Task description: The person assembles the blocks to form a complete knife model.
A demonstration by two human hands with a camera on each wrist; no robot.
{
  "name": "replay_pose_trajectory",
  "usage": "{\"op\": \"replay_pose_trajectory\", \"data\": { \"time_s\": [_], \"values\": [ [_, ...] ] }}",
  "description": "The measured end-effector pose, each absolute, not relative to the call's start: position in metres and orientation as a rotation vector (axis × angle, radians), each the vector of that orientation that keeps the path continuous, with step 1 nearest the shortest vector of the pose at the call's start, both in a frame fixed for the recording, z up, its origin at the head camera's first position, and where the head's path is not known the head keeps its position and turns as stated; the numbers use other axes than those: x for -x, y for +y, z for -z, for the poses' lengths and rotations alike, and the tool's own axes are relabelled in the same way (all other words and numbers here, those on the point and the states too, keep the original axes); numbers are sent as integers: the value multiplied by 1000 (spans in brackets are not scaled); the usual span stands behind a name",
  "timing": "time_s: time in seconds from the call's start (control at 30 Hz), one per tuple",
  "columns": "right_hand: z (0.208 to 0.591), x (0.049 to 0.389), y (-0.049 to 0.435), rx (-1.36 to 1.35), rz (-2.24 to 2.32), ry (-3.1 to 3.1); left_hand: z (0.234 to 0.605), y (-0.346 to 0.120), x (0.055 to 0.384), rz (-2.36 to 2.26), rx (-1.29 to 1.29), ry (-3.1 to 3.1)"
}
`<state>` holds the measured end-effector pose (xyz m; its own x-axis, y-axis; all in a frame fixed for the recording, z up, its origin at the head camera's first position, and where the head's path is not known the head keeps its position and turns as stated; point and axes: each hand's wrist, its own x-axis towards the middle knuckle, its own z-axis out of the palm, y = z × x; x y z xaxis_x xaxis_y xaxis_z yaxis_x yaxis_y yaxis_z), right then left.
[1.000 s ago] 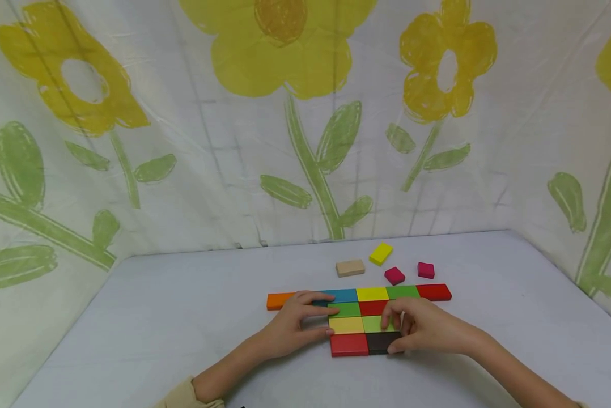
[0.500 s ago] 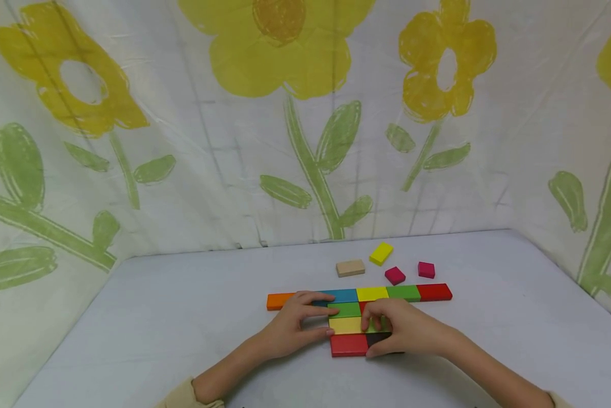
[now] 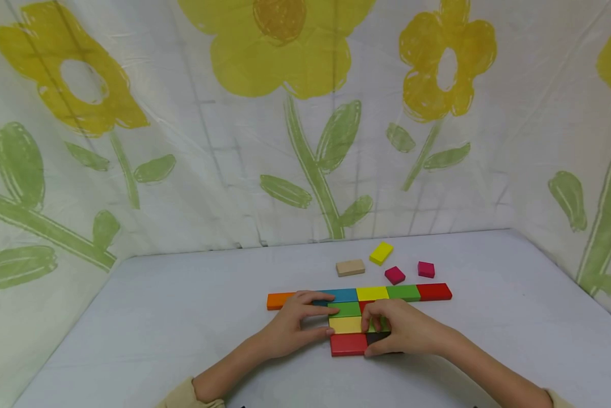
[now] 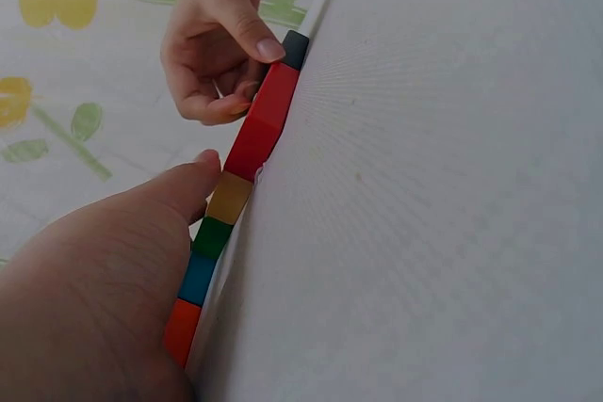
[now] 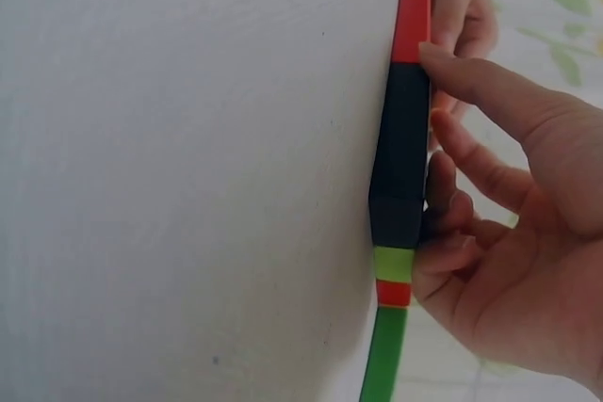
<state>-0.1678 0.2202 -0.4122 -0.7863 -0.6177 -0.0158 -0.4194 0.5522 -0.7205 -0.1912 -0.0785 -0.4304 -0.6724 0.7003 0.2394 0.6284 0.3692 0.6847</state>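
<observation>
Flat colored blocks lie edge to edge on the white table. A long back row holds an orange block [image 3: 279, 301], a blue block [image 3: 342, 296], a yellow block [image 3: 372, 293], a green block [image 3: 403, 292] and a red block [image 3: 435, 292]. My left hand [image 3: 293, 323] rests at the left side of shorter rows in front, fingertips on a green block [image 3: 344, 309] and beside a pale yellow block [image 3: 345, 325]. My right hand [image 3: 404, 328] arches over a black block [image 3: 376, 338], its thumb touching the seam with the front red block [image 3: 348, 344]. Its fingers partly hide a light green block [image 5: 394, 263].
Behind the rows lie a beige block [image 3: 350, 268], a bright yellow block [image 3: 381, 253] and two small crimson blocks, one nearer the middle [image 3: 394, 275] and one farther right [image 3: 425, 269]. A flower-printed cloth [image 3: 183, 181] hangs at the table's back edge.
My right hand has shifted left across the black and light green blocks, from their right part to the seam with their left neighbors. My left hand stays where it was.
</observation>
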Motion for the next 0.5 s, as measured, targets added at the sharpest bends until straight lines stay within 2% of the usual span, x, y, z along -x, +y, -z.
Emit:
{"op": "replay_pose_trajectory", "data": {
  "time_s": [0.23,0.5],
  "values": [
    [438,186,238,826,1118,2485,429,-78,190,-1203,-1224,2528],
    [375,176,236,737,1172,2533,429,-78,190,-1189,-1209,2526]
  ]
}}
